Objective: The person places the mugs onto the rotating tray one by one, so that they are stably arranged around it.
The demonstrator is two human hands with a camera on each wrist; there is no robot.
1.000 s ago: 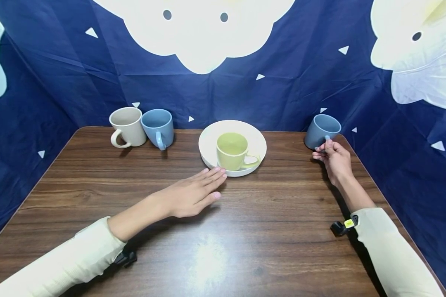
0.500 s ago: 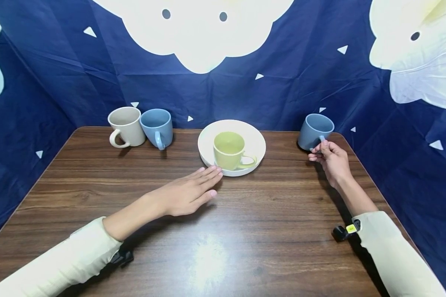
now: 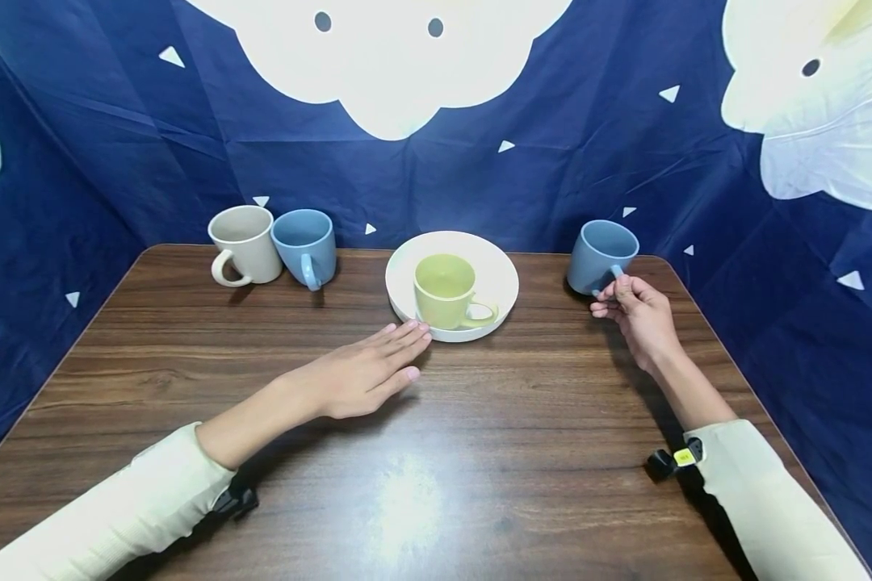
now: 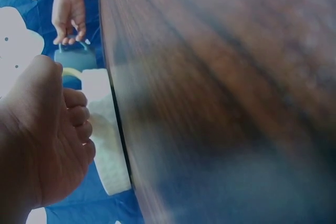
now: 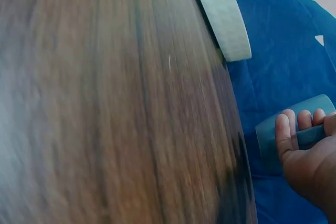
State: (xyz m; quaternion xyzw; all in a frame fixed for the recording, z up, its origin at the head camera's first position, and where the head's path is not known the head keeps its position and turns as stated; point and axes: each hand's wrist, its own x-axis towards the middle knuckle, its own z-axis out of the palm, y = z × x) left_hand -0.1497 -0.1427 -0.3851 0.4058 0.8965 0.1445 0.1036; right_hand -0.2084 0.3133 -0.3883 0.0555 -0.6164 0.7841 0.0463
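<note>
My right hand [image 3: 643, 319] pinches the handle of a blue-grey mug [image 3: 597, 260] at the far right of the table. The mug stays upright, and the right wrist view shows a gap between it and the tabletop. My left hand [image 3: 366, 371] is palm down with straight fingers, its fingertips at the front left rim of a white plate [image 3: 496, 278]. Whether they touch the rim is hard to tell. A green mug [image 3: 443, 294] stands on that plate, handle to the right. In the left wrist view the fingers [image 4: 79, 114] lie beside the plate's side wall [image 4: 107, 145].
At the back left of the wooden table [image 3: 516, 452], a beige mug [image 3: 250, 250] and a lighter blue mug [image 3: 312, 250] stand side by side, close together. Dark blue cloth [image 3: 458, 194] with white cloud shapes hangs behind the table and along both sides.
The right hand has moved the blue-grey mug a little to the left, nearer the plate. The left hand stays by the plate; the whole head view has shifted slightly.
</note>
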